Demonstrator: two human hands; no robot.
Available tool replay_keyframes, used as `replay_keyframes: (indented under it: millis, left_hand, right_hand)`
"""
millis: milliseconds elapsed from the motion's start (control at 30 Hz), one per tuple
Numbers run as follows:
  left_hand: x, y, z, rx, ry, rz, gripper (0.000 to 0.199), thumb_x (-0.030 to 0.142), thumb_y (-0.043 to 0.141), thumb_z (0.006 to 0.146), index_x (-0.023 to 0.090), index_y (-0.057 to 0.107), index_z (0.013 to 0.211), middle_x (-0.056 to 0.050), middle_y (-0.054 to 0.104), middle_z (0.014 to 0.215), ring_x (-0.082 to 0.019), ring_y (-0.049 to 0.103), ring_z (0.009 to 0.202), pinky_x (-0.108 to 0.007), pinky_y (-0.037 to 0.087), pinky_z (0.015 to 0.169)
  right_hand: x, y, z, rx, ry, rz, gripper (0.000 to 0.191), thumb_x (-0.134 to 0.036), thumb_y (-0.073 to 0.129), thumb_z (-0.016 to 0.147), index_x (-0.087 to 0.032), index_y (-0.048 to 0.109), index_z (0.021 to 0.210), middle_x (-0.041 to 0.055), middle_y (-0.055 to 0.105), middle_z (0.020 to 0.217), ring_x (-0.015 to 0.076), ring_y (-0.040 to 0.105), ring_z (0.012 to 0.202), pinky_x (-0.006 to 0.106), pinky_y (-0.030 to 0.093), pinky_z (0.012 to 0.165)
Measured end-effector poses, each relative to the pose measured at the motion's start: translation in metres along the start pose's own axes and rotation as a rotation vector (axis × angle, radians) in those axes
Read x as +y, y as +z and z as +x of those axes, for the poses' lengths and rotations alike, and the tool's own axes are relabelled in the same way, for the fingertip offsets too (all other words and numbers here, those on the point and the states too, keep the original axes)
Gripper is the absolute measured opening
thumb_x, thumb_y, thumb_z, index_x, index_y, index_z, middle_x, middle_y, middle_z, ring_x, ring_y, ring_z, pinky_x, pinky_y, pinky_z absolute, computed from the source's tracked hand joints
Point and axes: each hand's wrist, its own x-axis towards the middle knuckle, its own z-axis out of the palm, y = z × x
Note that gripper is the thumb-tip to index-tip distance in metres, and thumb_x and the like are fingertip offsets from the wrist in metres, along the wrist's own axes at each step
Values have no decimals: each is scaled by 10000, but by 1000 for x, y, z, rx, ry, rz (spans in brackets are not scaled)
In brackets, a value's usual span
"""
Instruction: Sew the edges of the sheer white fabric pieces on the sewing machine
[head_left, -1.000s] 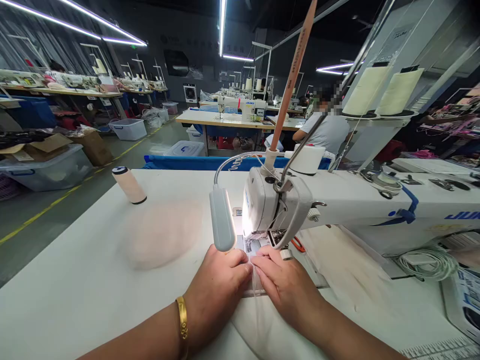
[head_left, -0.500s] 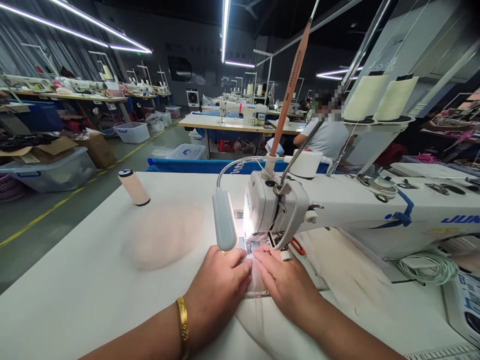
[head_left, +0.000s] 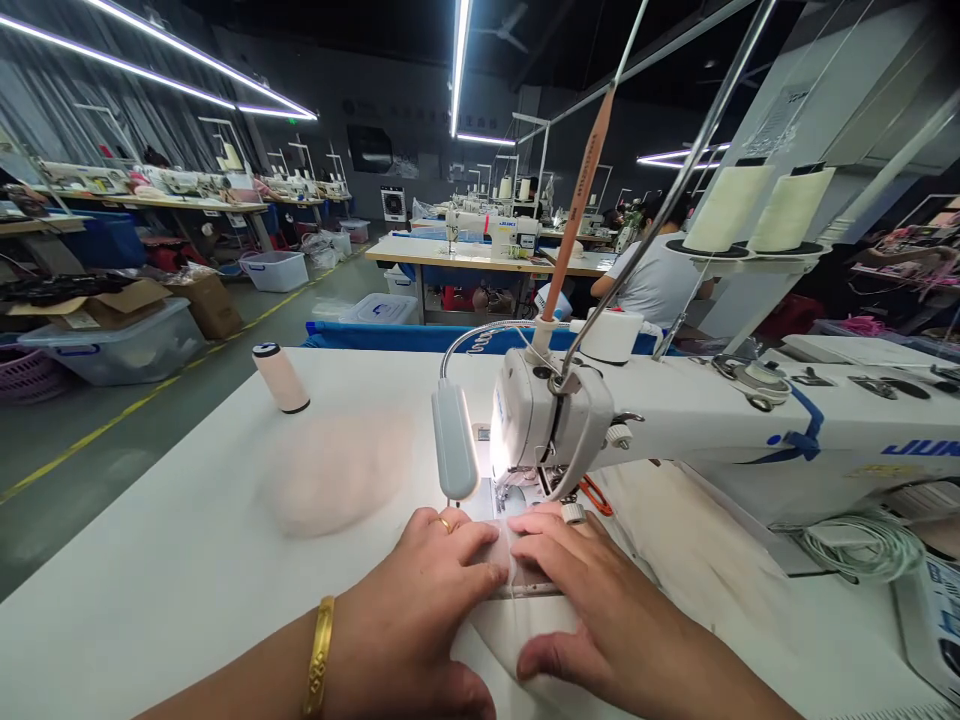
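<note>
Sheer pale fabric (head_left: pixel 513 570) lies under and in front of the needle area of a white sewing machine (head_left: pixel 525 410). My left hand (head_left: pixel 442 590) rests on its left side, fingers bent with the tips on the cloth. Across a narrow gap, my right hand (head_left: pixel 585 590) lies on the fabric with fingers spread and the thumb apart. Neither hand visibly grips anything. A lit lamp (head_left: pixel 454 440) hangs just left of the machine head. Orange-handled snips (head_left: pixel 596 496) lie behind my right hand.
A peach thread cone (head_left: pixel 281 378) stands at the table's back left, behind a thin pale fabric piece (head_left: pixel 341 470). More sheer fabric (head_left: pixel 697 540) lies right of my right hand, near a coiled pale cord (head_left: pixel 862 540). A person (head_left: pixel 652 275) sits beyond the machine.
Both hands have drawn slightly back from the needle, and their fingers have loosened. My right thumb has moved away from its fingers. The view has shifted slightly.
</note>
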Motion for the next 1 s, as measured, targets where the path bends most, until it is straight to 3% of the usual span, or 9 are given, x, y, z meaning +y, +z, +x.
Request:
replay_keyframes:
  millis: [33,100,167,233,433,633,833,1000]
  left_hand:
    - [-1,2,0,17,13,-1,422,382,921,752,250,667,1061,-39,639,1206,-319,565,1097,-472,432,942]
    - [-6,11,4,104,40,-6,100,184,714,914,230,643,968,-27,660,1101,-260,581,1006,-419,429,894]
    - [-11,22,11,212,48,-24,196,66,480,961,200,562,843,-25,645,931,-207,558,849,-362,425,802]
    - [-15,29,19,295,18,-66,225,52,391,936,204,479,797,-23,599,828,-191,504,744,-327,406,707]
    - [-17,28,40,344,-128,-252,122,127,404,879,230,406,813,-20,574,835,-197,505,735,-316,402,665]
    - [-21,32,46,393,-101,-109,114,113,495,741,215,485,793,-28,586,838,-207,535,754,-321,420,666]
    - [-23,30,47,487,9,-119,184,115,545,821,203,678,913,-56,649,942,-224,612,870,-331,520,750]
    - [-23,31,48,528,5,-131,144,144,587,879,202,718,897,-63,658,945,-227,620,873,-333,540,754]
  right_hand:
    - [-3,-4,-1,-47,-6,28,567,-549,894,798,-263,622,1205,78,614,1404,344,562,1248,464,545,1005]
    - [-4,-6,-1,-61,-34,34,439,-485,846,878,-275,621,1191,68,634,1357,312,590,1202,435,548,982]
    - [-1,-2,1,4,-70,19,82,-317,640,1043,-264,634,1106,65,692,1188,276,635,1088,407,551,909]
    - [4,3,5,93,-77,26,176,-200,472,1086,-251,626,1019,59,707,1022,254,654,974,380,541,824]
    - [8,8,14,303,-22,151,206,-222,435,1099,-249,608,989,21,713,908,219,651,833,346,516,750]
    - [5,12,19,412,1,234,245,-247,452,1092,-255,637,932,16,731,880,213,687,836,323,550,775]
    - [4,12,20,446,35,257,312,-319,434,1108,-240,642,889,30,707,806,214,668,783,315,544,721]
    - [2,12,20,464,26,279,332,-331,434,1117,-241,627,863,-1,684,776,183,656,733,285,520,706]
